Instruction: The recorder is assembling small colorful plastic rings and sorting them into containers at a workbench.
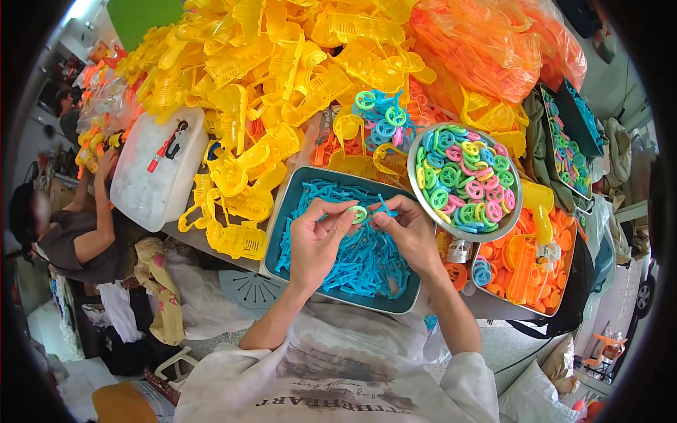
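Nearest, the left hand [319, 236] and right hand [407, 231] meet over the teal tray [281, 229]. The left fingers are pinched on a small green ring [360, 213]; the right fingers are closed on a thin blue stick piece [385, 206], its tip touching the ring at about three o'clock of it. I judge one ring and one stick are mid-joining, not yet seated.

Under the hands the tray is heaped with loose blue sticks [356, 264], so much of that stock looks unused. At two o'clock of the hands the metal bowl [416, 185] is full of green, pink and blue rings [465, 180], also barely drawn down by the look of it. At four o'clock lies a box of orange parts [525, 264].

Farther, at twelve o'clock, a small heap of rings with blue sticks [383, 121] lies on the yellow plastic pile [268, 63]; these may be finished pieces, few against what remains. At nine o'clock another person [77, 236] leans by a white tub [151, 169]
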